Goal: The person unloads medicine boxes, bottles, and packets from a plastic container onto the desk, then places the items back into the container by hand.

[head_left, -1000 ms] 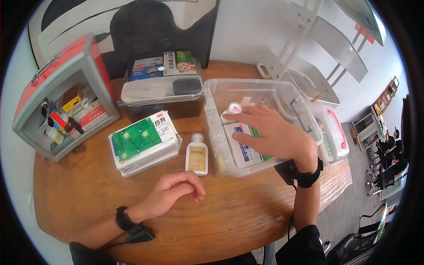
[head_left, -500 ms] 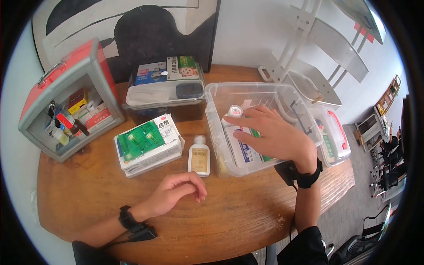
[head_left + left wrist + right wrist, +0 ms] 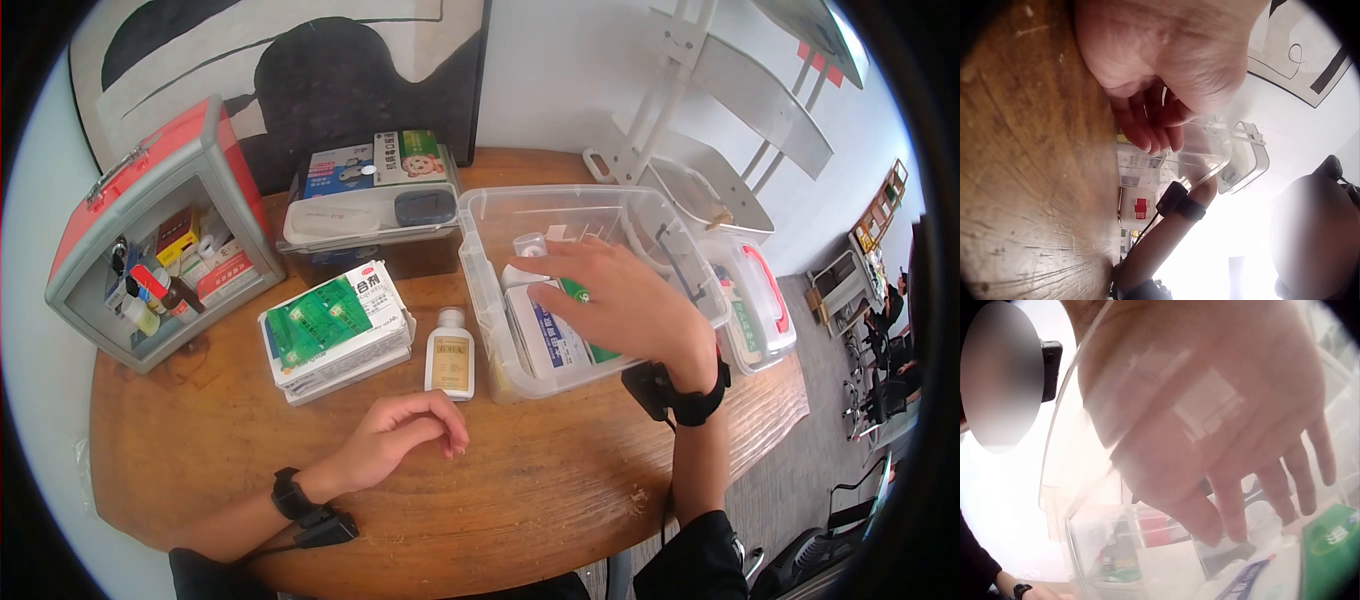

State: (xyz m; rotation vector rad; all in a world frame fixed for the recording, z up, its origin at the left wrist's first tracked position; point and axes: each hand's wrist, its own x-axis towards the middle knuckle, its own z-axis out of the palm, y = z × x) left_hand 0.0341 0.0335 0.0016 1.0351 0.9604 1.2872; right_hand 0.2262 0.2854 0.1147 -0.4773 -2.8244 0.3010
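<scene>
My right hand (image 3: 625, 305) reaches over the near rim of a clear plastic bin (image 3: 478, 290), fingers spread and fairly straight. In the right wrist view the palm (image 3: 1210, 406) shows behind the bin's clear wall, with nothing gripped. Below the fingers lie a white box with blue print (image 3: 553, 340) and a green-and-white box (image 3: 1335, 547). A small white bottle with a clear cap (image 3: 528, 246) stands tilted beside the fingertips. My left hand (image 3: 402, 437) rests on the table, fingers loosely curled around nothing, just in front of a white bottle with a tan label (image 3: 450, 362).
Left of the bottle sits a stack of white medicine boxes with a green packet (image 3: 320, 320) on top. A red-and-grey first-aid case (image 3: 150, 240) stands far left. Behind are a filled clear container (image 3: 370, 215) and, at right, a lidded box with a red handle (image 3: 755, 310).
The small bottle in the bin now leans, its cap no longer facing straight up. My right fingers have shifted slightly off it. The left hand stays put; the head view moved a little.
</scene>
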